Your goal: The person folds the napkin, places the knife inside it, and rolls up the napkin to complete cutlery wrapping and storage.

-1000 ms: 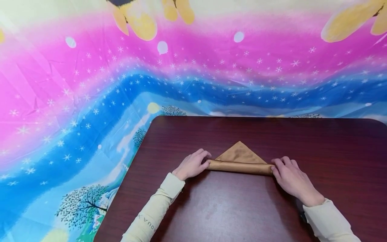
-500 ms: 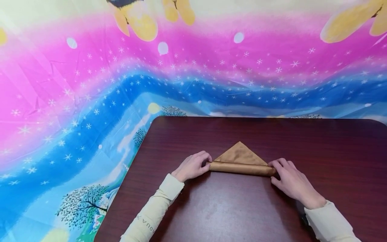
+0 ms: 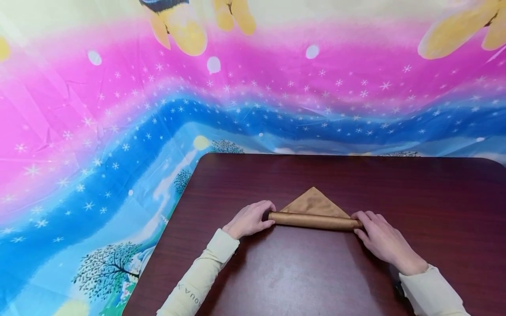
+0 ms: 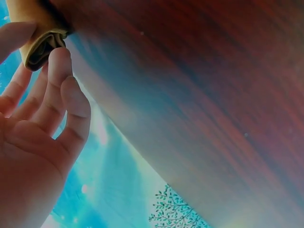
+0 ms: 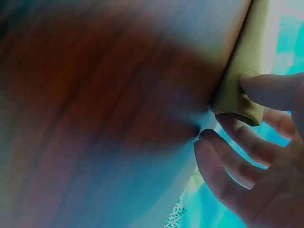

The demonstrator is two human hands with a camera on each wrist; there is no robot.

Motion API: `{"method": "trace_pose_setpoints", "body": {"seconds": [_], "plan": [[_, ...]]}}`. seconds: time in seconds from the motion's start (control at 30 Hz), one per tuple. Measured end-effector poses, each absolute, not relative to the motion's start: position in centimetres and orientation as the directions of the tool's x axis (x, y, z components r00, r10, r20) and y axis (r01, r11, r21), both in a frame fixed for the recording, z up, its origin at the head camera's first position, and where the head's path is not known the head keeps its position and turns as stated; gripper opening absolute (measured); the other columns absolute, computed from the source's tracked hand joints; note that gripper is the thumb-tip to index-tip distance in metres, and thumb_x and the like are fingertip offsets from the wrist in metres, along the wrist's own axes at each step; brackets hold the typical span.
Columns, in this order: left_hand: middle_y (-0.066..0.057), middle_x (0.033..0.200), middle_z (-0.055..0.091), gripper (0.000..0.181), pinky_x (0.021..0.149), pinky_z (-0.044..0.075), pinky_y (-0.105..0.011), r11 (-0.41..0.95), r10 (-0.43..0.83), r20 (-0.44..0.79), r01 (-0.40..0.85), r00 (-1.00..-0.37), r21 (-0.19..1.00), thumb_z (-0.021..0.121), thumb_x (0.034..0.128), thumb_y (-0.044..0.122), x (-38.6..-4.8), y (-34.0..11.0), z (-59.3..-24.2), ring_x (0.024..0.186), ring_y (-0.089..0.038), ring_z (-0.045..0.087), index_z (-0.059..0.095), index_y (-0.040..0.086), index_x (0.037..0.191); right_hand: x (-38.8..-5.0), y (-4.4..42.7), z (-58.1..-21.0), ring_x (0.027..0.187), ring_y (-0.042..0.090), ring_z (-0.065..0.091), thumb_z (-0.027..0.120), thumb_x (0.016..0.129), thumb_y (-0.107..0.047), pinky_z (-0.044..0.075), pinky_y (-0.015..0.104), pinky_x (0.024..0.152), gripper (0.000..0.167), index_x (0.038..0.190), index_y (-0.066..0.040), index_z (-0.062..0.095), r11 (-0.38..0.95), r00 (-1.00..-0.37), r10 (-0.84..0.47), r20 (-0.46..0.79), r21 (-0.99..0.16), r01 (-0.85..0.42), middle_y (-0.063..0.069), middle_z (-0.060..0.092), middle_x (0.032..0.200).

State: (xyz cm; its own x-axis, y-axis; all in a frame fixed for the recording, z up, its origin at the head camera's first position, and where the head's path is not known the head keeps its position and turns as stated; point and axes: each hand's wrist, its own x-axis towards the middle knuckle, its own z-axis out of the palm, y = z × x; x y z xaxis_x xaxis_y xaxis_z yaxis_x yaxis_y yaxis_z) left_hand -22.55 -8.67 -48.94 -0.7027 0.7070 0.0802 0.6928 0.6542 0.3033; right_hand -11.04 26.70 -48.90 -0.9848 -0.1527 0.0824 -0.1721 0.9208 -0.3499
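Observation:
A golden-brown satin cloth [image 3: 316, 220] lies on the table, its near part wound into a narrow roll. Beyond the roll a flat triangular corner [image 3: 314, 202] points to the far edge. My left hand [image 3: 249, 218] pinches the left end between thumb and fingers; in the left wrist view the layered end of the cloth [image 4: 31, 16] shows as a spiral. At the opposite end, my right hand [image 3: 385, 239] holds the roll, thumb on the near side. From the right wrist, the thumb presses on the cloth [image 5: 244, 66] with fingers behind its open end.
The dark red-brown wooden table [image 3: 300, 272] has rounded far corners and a glossy patch of reflected light. Behind and left of it hangs a pink and blue printed backdrop [image 3: 253, 87] with snowflakes and trees. Cream sleeves [image 3: 197, 274] cover both forearms.
My right hand has moved slightly right and nearer; its thumb lifted away and is back against the roll. The left hand has adjusted a little at its end. The roll's right end reaches slightly farther right.

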Motion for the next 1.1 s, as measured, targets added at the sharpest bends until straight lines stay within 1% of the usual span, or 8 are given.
{"method": "trace_pose_setpoints", "body": {"seconds": [0.17, 0.3, 0.57, 0.67, 0.9, 1.1], "plan": [[0.006, 0.104, 0.063, 0.024, 0.074, 0.048, -0.025, 0.656, 0.705, 0.068, 0.686, -0.706, 0.316, 0.064, 0.0919, 0.031, -22.60, -8.68, -48.96, 0.082, -0.009, 0.056, 0.057, 0.020, 0.112, -11.12, 26.84, -48.87, 0.100, 0.035, 0.058, 0.061, 0.092, -0.017, 0.049, 0.047, 0.065, 0.027, 0.119, -0.010, 0.058, 0.918, -0.984, -0.151, 0.094, -0.356, -0.175, 0.013, 0.064, 0.110], [0.005, 0.106, 0.064, 0.024, 0.074, 0.047, -0.026, 0.665, 0.695, 0.053, 0.669, -0.717, 0.333, 0.061, 0.0934, 0.031, -22.59, -8.78, -49.02, 0.082, -0.009, 0.056, 0.055, 0.020, 0.114, -11.18, 26.88, -48.82, 0.101, 0.035, 0.058, 0.059, 0.094, -0.017, 0.048, 0.046, 0.064, 0.027, 0.120, -0.009, 0.057, 0.917, -0.984, -0.149, 0.099, -0.358, -0.175, 0.014, 0.064, 0.111], [0.006, 0.097, 0.062, 0.020, 0.068, 0.045, -0.024, 0.654, 0.689, 0.075, 0.663, -0.721, 0.364, 0.057, 0.0951, 0.029, -22.66, -8.91, -49.18, 0.075, -0.009, 0.054, 0.052, 0.019, 0.111, -11.20, 26.77, -48.85, 0.103, 0.036, 0.058, 0.056, 0.096, -0.017, 0.049, 0.049, 0.067, 0.028, 0.123, -0.008, 0.055, 0.914, -0.985, -0.142, 0.093, -0.369, -0.167, 0.016, 0.064, 0.115], [0.006, 0.096, 0.062, 0.018, 0.068, 0.045, -0.024, 0.657, 0.684, 0.073, 0.656, -0.726, 0.373, 0.055, 0.0960, 0.028, -22.69, -8.90, -49.29, 0.075, -0.008, 0.054, 0.052, 0.018, 0.111, -11.27, 26.72, -48.94, 0.105, 0.037, 0.058, 0.055, 0.097, -0.017, 0.049, 0.049, 0.068, 0.029, 0.124, -0.008, 0.054, 0.911, -0.987, -0.139, 0.084, -0.379, -0.160, 0.017, 0.064, 0.115], [0.007, 0.088, 0.059, 0.014, 0.065, 0.043, -0.023, 0.654, 0.684, 0.076, 0.656, -0.726, 0.377, 0.052, 0.0967, 0.025, -22.73, -8.89, -49.52, 0.071, -0.008, 0.053, 0.053, 0.018, 0.109, -11.40, 26.60, -49.11, 0.102, 0.037, 0.059, 0.053, 0.097, -0.016, 0.049, 0.048, 0.067, 0.027, 0.123, -0.007, 0.053, 0.910, -0.988, -0.137, 0.077, -0.383, -0.156, 0.016, 0.066, 0.110], [0.008, 0.086, 0.060, 0.014, 0.063, 0.042, -0.021, 0.656, 0.683, 0.070, 0.653, -0.727, 0.379, 0.052, 0.0969, 0.025, -22.86, -8.87, -49.49, 0.069, -0.006, 0.052, 0.056, 0.017, 0.108, -11.44, 26.43, -49.10, 0.099, 0.038, 0.061, 0.053, 0.097, -0.016, 0.049, 0.047, 0.066, 0.026, 0.122, -0.006, 0.053, 0.909, -0.988, -0.134, 0.076, -0.387, -0.153, 0.016, 0.067, 0.106]]}}
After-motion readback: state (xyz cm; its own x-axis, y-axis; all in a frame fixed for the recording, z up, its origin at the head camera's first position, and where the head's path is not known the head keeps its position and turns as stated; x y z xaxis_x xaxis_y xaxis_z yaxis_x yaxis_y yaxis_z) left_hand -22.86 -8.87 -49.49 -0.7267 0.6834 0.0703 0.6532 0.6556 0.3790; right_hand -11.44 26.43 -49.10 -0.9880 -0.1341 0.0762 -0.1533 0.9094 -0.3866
